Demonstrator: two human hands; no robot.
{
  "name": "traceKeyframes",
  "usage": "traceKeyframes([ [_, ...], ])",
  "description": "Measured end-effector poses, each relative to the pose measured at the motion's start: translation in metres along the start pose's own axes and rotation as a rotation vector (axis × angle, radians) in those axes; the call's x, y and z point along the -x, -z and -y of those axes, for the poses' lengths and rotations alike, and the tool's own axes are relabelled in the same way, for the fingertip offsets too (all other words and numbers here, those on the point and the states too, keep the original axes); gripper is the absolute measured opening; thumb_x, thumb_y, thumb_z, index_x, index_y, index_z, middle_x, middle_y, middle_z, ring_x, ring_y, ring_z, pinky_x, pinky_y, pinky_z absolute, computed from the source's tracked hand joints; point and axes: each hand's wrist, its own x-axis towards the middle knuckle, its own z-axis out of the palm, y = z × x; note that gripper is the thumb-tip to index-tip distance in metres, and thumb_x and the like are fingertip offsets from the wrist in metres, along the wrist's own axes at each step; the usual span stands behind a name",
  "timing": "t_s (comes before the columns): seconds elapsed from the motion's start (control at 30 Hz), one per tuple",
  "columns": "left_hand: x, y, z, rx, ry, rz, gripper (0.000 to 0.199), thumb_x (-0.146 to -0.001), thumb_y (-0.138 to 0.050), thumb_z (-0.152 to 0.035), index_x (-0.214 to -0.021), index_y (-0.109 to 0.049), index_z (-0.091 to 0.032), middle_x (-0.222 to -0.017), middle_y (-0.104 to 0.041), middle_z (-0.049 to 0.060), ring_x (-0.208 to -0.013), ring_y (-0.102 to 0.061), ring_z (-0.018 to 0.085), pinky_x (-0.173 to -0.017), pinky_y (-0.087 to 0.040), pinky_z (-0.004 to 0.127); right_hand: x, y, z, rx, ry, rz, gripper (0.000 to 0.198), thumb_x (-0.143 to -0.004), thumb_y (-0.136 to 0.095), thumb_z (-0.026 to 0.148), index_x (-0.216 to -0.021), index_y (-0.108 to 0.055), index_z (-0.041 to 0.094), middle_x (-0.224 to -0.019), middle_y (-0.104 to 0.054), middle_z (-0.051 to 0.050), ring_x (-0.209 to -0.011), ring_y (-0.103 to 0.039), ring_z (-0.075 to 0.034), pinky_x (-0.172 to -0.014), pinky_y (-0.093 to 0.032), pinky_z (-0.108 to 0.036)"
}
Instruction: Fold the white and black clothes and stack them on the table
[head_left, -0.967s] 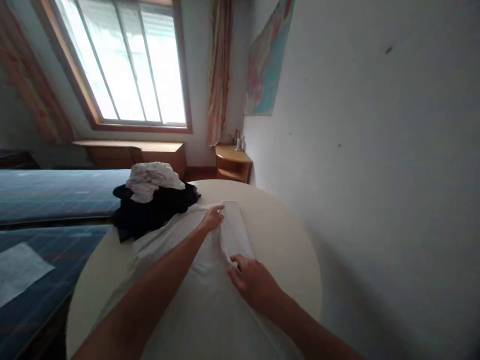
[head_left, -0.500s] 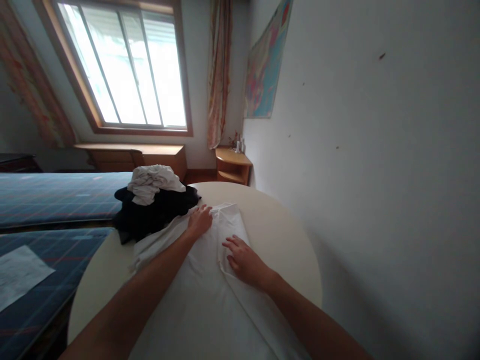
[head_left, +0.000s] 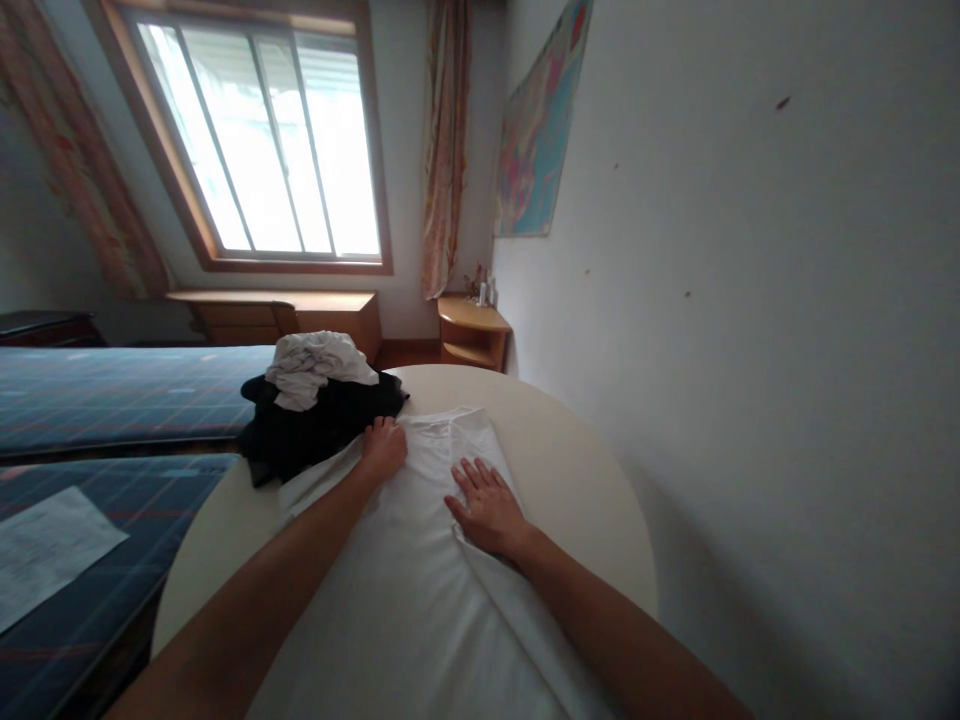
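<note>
The white cloth [head_left: 405, 590] is spread across the tabletop [head_left: 581, 490], short of its far edge. It is touched by the flat, splayed right hand [head_left: 489, 508]; whether it is gripped by the curled left hand [head_left: 385, 448] cannot be told.

The cloth [head_left: 420, 590] lies on the table [head_left: 589, 490], a clothes heap [head_left: 330, 415] to its far left. Mattresses [head_left: 127, 400] lie left of the table; the desk [head_left: 337, 322] (below the window [head_left: 262, 150], I see) stands behind.
</note>
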Motion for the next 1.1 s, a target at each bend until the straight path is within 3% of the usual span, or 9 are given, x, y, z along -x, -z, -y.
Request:
traceKeyframes([
  [0.2,-0.007,-0.006,-0.023,0.056,-0.126,0.048,0.048,-0.088,-0.045,-0.014,-0.136,-0.050,-0.015,-0.146,-0.045,0.013,-0.132,-0.041,0.030,-0.105,-0.036,0.040,0.015,0.014,-0.035,0.055,-0.051,0.018,0.069,-0.098,-0.018,0.060,-0.153,-0.030,0.021,-0.162,-0.020,-0.004,-0.150,-0.011,-0.023,-0.121,-0.008,-0.042],
  [0.33,-0.006,-0.003,-0.043,0.090,-0.171,0.047,0.049,-0.091,-0.047,-0.023,-0.139,-0.046,-0.019,-0.156,-0.031,0.010,-0.139,-0.032,0.028,-0.111,-0.031,0.035,0.021,0.024,-0.066,0.087,-0.094,0.037,0.069,-0.098,-0.018,0.060,-0.153,-0.031,0.021,-0.162,-0.021,-0.003,-0.150,-0.011,-0.023,-0.121,-0.009,-0.042],
  [0.5,0.001,-0.005,-0.061,0.096,-0.071,0.112,0.047,-0.093,-0.043,-0.033,-0.134,-0.050,-0.013,-0.136,-0.051,0.021,-0.126,-0.047,0.035,-0.104,-0.036,0.051,0.017,0.032,-0.101,0.116,-0.092,0.047,0.070,-0.098,-0.018,0.061,-0.154,-0.028,0.021,-0.162,-0.020,-0.004,-0.150,-0.011,-0.024,-0.121,-0.009,-0.042],
  [0.57,0.002,-0.008,-0.064,0.102,-0.061,0.160,0.054,-0.094,-0.041,-0.042,-0.139,-0.046,-0.014,-0.139,-0.049,0.024,-0.129,-0.046,0.038,-0.101,-0.037,0.056,0.014,0.033,-0.111,0.120,-0.079,0.049,0.071,-0.097,-0.018,0.063,-0.154,-0.028,0.021,-0.162,-0.020,-0.004,-0.150,-0.011,-0.024,-0.121,-0.010,-0.042],
  [0.63,-0.001,-0.012,-0.064,0.109,-0.083,0.205,0.059,-0.095,-0.036,-0.049,-0.144,-0.041,-0.016,-0.150,-0.037,0.025,-0.136,-0.037,0.040,-0.102,-0.034,0.058,0.012,0.033,-0.117,0.126,-0.077,0.043,0.071,-0.097,-0.017,0.063,-0.154,-0.028,0.022,-0.162,-0.020,-0.003,-0.150,-0.012,-0.024,-0.121,-0.010,-0.042],
  [0.77,-0.020,-0.014,-0.064,0.112,-0.125,0.282,0.066,-0.096,-0.028,-0.052,-0.151,-0.028,-0.014,-0.160,-0.018,0.023,-0.146,-0.019,0.038,-0.107,-0.028,0.061,0.006,0.032,-0.124,0.149,-0.087,0.039,0.070,-0.097,-0.019,0.063,-0.154,-0.027,0.023,-0.162,-0.019,-0.003,-0.150,-0.011,-0.024,-0.121,-0.011,-0.042],
  [1.1,-0.073,-0.020,-0.063,0.108,-0.203,0.344,0.071,-0.097,-0.023,-0.057,-0.155,-0.017,-0.016,-0.163,-0.006,0.017,-0.149,-0.010,0.034,-0.113,-0.020,0.058,-0.025,0.039,-0.139,0.188,-0.141,0.061,0.071,-0.097,-0.019,0.061,-0.155,-0.027,0.019,-0.162,-0.019,-0.005,-0.150,-0.012,-0.025,-0.121,-0.011,-0.044],
])
